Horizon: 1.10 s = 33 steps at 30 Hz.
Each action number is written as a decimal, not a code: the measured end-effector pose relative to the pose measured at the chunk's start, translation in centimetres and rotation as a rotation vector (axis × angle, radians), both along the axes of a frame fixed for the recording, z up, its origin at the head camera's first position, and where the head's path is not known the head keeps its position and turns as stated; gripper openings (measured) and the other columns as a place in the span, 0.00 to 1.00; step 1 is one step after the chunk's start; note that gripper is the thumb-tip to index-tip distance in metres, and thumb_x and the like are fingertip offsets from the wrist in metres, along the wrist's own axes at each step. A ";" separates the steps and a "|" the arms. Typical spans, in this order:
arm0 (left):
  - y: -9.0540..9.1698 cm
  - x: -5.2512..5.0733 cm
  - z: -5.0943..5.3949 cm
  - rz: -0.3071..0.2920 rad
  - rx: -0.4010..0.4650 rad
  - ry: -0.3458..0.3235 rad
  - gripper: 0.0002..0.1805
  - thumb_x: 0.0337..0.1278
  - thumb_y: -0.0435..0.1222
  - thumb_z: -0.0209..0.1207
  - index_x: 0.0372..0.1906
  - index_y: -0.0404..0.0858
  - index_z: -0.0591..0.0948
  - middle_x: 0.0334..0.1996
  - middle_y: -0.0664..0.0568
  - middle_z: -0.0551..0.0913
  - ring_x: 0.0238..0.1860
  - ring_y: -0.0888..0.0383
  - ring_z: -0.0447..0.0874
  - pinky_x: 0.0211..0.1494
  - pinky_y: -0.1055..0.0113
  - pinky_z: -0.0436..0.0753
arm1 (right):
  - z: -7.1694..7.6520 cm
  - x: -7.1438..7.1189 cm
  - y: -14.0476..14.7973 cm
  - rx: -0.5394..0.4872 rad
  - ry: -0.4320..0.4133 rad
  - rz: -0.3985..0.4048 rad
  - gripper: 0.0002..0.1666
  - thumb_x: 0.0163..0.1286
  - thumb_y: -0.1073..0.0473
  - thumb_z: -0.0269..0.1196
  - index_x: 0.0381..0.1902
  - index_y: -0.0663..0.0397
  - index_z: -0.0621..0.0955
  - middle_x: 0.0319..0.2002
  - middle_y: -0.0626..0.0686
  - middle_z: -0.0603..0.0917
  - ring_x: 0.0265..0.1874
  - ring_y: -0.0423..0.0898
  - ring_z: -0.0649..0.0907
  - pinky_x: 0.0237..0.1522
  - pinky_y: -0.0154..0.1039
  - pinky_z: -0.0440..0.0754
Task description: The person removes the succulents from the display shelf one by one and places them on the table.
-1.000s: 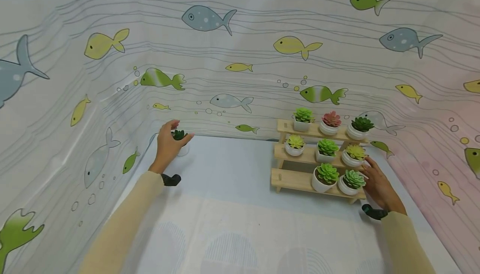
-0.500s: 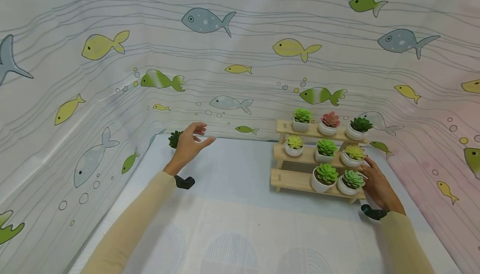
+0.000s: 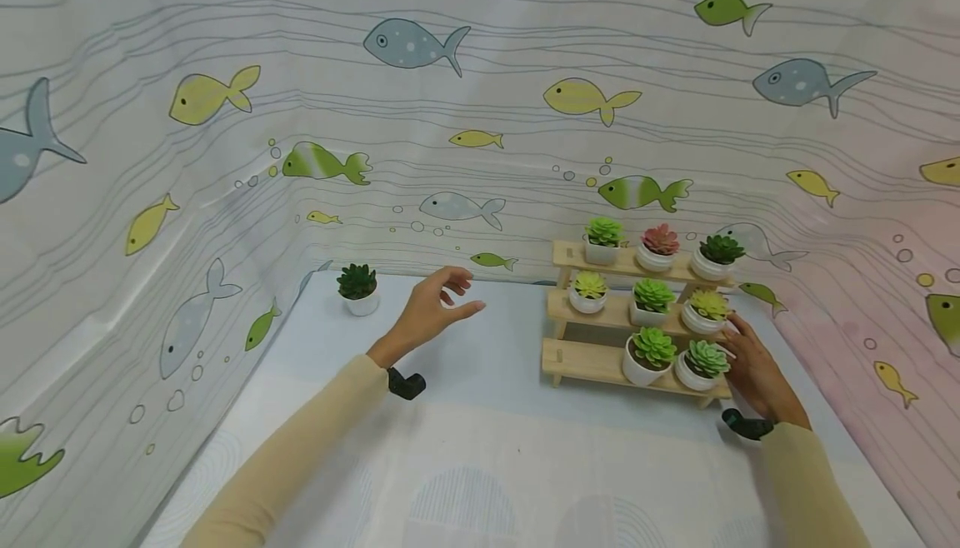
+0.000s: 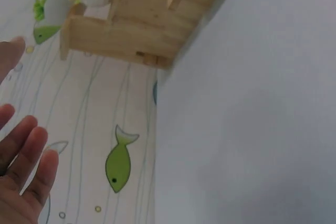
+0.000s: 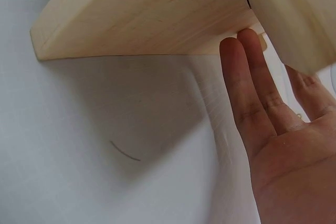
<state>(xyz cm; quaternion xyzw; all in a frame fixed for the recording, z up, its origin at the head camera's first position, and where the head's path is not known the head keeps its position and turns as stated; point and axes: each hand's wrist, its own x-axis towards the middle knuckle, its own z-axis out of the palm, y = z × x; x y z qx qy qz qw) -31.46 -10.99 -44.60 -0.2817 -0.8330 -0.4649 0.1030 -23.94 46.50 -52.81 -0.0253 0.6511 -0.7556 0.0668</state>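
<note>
My left hand [image 3: 431, 311] hovers over the table between a lone dark green succulent and a wooden stand, fingers loosely bent with nothing in them. That dark green succulent [image 3: 357, 281] stands upright in its white pot at the back left. On the right is the three-tier wooden stand [image 3: 588, 358], bearing several potted succulents. At the stand's right side is my right hand [image 3: 753, 369]. In the right wrist view its fingers [image 5: 241, 85] reach nearly straight up to the wood; whether they press on it I cannot tell. A light green succulent [image 3: 707, 361] sits closest to that hand.
A pink-red succulent [image 3: 660, 241] is in the middle of the top tier. On the bottom tier, bare wood shows left of the bright green succulent [image 3: 652, 348]. A fish-patterned sheet [image 3: 525, 148] rises behind the white table [image 3: 465, 415] and along both sides.
My left hand has moved away from the dark green succulent, to the right and a little nearer. The succulent stays at the back left, now fully visible. My right hand keeps its place.
</note>
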 end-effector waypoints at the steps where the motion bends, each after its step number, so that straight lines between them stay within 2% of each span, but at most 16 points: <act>1: 0.5 0.2 0.0 -0.015 0.000 -0.004 0.28 0.59 0.48 0.74 0.60 0.43 0.79 0.48 0.56 0.82 0.50 0.51 0.82 0.50 0.58 0.83 | 0.0 0.0 0.0 -0.002 0.000 0.000 0.37 0.87 0.47 0.43 0.83 0.24 0.40 0.77 0.49 0.48 0.57 0.29 0.74 0.52 0.28 0.80; 6: 2.8 0.7 -0.2 -0.089 -0.012 -0.027 0.27 0.58 0.48 0.74 0.59 0.45 0.79 0.46 0.58 0.82 0.48 0.58 0.81 0.49 0.61 0.83 | 0.1 0.1 0.0 0.013 0.003 -0.006 0.37 0.87 0.46 0.43 0.83 0.24 0.39 0.78 0.50 0.47 0.57 0.29 0.73 0.52 0.27 0.79; 9: 4.0 1.0 -0.4 -0.130 -0.014 -0.028 0.28 0.58 0.48 0.74 0.60 0.44 0.79 0.47 0.57 0.82 0.48 0.55 0.82 0.49 0.59 0.84 | 0.1 0.1 -0.1 0.034 0.000 -0.016 0.38 0.86 0.45 0.44 0.83 0.24 0.40 0.78 0.51 0.46 0.59 0.32 0.71 0.52 0.27 0.79; 12: 5.2 1.2 -0.6 -0.151 -0.016 -0.028 0.28 0.58 0.48 0.74 0.60 0.44 0.79 0.47 0.57 0.82 0.48 0.54 0.82 0.48 0.60 0.84 | 0.2 0.1 -0.2 0.050 -0.007 -0.022 0.37 0.86 0.45 0.44 0.83 0.24 0.41 0.78 0.52 0.46 0.60 0.35 0.69 0.52 0.28 0.79; 17: 7.5 1.7 -0.8 -0.191 -0.025 -0.032 0.28 0.59 0.48 0.74 0.61 0.44 0.79 0.49 0.59 0.82 0.47 0.59 0.81 0.48 0.63 0.84 | 0.2 0.1 -0.3 0.053 -0.015 -0.026 0.37 0.86 0.45 0.44 0.83 0.23 0.41 0.79 0.53 0.46 0.63 0.39 0.67 0.52 0.27 0.79; 23: 10.3 2.5 -1.5 -0.275 -0.011 -0.046 0.31 0.60 0.46 0.73 0.64 0.36 0.77 0.51 0.52 0.82 0.48 0.50 0.82 0.49 0.55 0.84 | 0.2 -0.2 -0.3 0.122 -0.042 -0.054 0.37 0.85 0.41 0.45 0.82 0.20 0.41 0.82 0.53 0.41 0.72 0.49 0.59 0.49 0.27 0.77; 27: 11.8 3.1 -2.1 -0.308 -0.001 -0.067 0.31 0.60 0.45 0.73 0.64 0.36 0.77 0.52 0.46 0.82 0.49 0.49 0.82 0.48 0.58 0.84 | 0.3 -0.3 -0.4 0.131 -0.053 -0.058 0.38 0.85 0.41 0.45 0.82 0.20 0.40 0.82 0.54 0.40 0.73 0.51 0.58 0.49 0.27 0.76; 29: 12.6 3.4 -2.3 -0.321 -0.004 -0.080 0.31 0.60 0.45 0.73 0.64 0.36 0.77 0.53 0.45 0.82 0.49 0.50 0.82 0.48 0.61 0.83 | 0.3 -0.2 -0.4 0.125 -0.058 -0.060 0.38 0.85 0.41 0.45 0.82 0.20 0.40 0.82 0.54 0.40 0.72 0.51 0.58 0.51 0.28 0.77; 31: 13.4 3.7 -2.4 -0.331 -0.015 -0.096 0.32 0.61 0.45 0.73 0.65 0.37 0.77 0.53 0.46 0.81 0.50 0.52 0.81 0.48 0.63 0.83 | 0.4 -0.2 -0.4 0.135 -0.061 -0.057 0.38 0.85 0.41 0.45 0.82 0.19 0.40 0.82 0.54 0.39 0.73 0.52 0.57 0.57 0.32 0.76; 33: 14.2 4.0 -2.6 -0.340 -0.033 -0.105 0.32 0.61 0.46 0.73 0.66 0.39 0.76 0.54 0.47 0.81 0.51 0.56 0.81 0.48 0.66 0.83 | 0.5 -0.1 -0.4 0.133 -0.062 -0.059 0.38 0.85 0.41 0.44 0.82 0.19 0.39 0.83 0.54 0.37 0.76 0.55 0.54 0.70 0.45 0.70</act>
